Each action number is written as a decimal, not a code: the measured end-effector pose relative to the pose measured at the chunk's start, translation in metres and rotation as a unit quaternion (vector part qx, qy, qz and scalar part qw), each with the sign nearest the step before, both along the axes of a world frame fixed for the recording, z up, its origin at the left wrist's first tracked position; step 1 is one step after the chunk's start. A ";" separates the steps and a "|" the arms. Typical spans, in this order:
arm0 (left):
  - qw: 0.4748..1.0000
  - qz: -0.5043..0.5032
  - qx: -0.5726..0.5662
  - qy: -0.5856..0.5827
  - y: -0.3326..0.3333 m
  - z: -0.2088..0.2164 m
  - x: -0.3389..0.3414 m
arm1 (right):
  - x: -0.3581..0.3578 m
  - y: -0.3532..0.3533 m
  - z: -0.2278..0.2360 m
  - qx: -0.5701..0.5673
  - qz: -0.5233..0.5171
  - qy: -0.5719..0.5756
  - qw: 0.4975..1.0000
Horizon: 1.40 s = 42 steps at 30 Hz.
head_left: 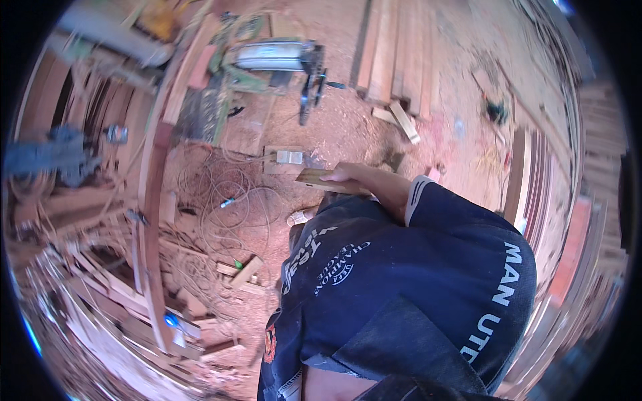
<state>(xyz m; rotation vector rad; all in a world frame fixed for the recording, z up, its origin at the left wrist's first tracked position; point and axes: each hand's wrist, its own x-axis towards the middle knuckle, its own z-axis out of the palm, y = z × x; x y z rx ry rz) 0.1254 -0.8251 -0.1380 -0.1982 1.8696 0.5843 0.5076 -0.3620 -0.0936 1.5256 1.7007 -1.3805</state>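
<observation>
My right hand (344,173) reaches out from a dark blue short sleeve and is closed round a short wooden board (313,178). The board lies flat in the grip, its far end pointing left. Just beyond it on the ground is a pale socket box (289,157) mounted on a wooden base. A foot in a light sandal (302,216) shows below the board. My left hand is out of view; only some bare skin of an arm shows at the lower edge, under the dark shirt.
Coiled cable (231,194) spreads over the sawdust-covered floor. A machine with a motor (271,56) and pulley stands ahead. Long planks (394,53) lie beyond, with offcuts (404,122) at their ends. Left runs a long upright-edged beam (154,220); stacked timber (535,174) lies right.
</observation>
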 end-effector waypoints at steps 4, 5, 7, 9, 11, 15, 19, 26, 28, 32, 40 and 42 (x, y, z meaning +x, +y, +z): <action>0.991 -0.127 -0.042 0.007 0.023 0.048 0.013 | 0.059 -0.011 -0.015 -0.053 -0.122 0.041 0.990; 0.987 -0.156 -0.041 0.012 0.041 0.057 0.014 | 0.075 -0.016 -0.015 -0.061 -0.152 0.066 0.984; 0.978 -0.204 -0.020 0.032 0.091 0.066 0.014 | 0.121 -0.023 -0.010 -0.092 -0.215 0.048 0.971; 0.968 -0.245 0.008 0.053 0.154 0.070 0.015 | 0.165 -0.038 -0.003 -0.123 -0.311 0.075 0.939; 0.956 -0.285 0.033 0.062 0.220 0.071 0.022 | 0.195 -0.048 -0.001 -0.084 -0.348 -0.008 0.934; 0.926 -0.362 0.072 0.074 0.337 0.071 0.049 | 0.258 -0.104 0.006 -0.122 -0.442 -0.019 0.888; 0.874 -0.473 0.085 0.065 0.425 0.064 0.076 | 0.283 -0.172 0.016 -0.147 -0.526 -0.031 0.837; 0.680 -0.727 0.091 -0.009 0.536 0.049 0.164 | 0.233 -0.284 0.010 -0.198 -0.708 -0.060 0.675; 0.606 -0.787 0.108 -0.028 0.562 0.049 0.196 | 0.202 -0.309 0.003 -0.177 -0.755 -0.030 0.630; 0.529 -0.840 0.117 -0.029 0.604 0.034 0.250 | 0.135 -0.326 0.007 -0.123 -0.836 0.056 0.532; 0.526 -0.841 0.120 -0.040 0.643 -0.013 0.349 | 0.018 -0.306 0.056 -0.097 -0.961 0.206 0.154; 0.476 -0.868 0.136 -0.038 0.644 -0.013 0.373 | 0.018 -0.302 0.054 -0.087 -0.963 0.210 0.142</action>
